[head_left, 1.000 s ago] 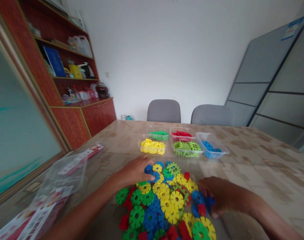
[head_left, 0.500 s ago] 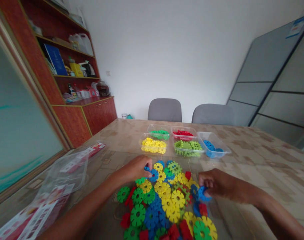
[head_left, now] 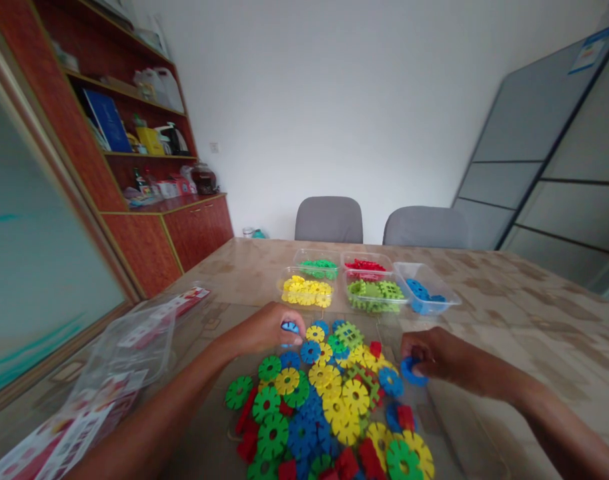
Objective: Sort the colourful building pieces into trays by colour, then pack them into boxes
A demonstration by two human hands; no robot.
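A blue notched disc (head_left: 290, 327) is pinched in my left hand (head_left: 270, 325), just above the left back edge of a loose pile of plastic pieces. My right hand (head_left: 435, 357) grips another blue notched disc (head_left: 413, 373) at the pile's right side. Between the hands lie yellow notched discs (head_left: 345, 408), green discs (head_left: 273, 433), more blue discs (head_left: 304, 427), red pieces (head_left: 369, 459) and a light green square lattice piece (head_left: 348, 335). Many of the pieces overlap.
Behind the pile stand clear plastic tubs holding yellow discs (head_left: 307, 291), light green pieces (head_left: 377, 293), green pieces (head_left: 319, 269), red pieces (head_left: 365, 268) and blue discs (head_left: 424, 293). A clear plastic package (head_left: 134, 337) with printed cards lies at left. Two grey chairs (head_left: 329, 220) stand behind the table.
My left hand has lifted slightly with a blue disc between its fingers. My right hand has drawn a little away from the pile with its disc. Several green discs at the left have shifted.
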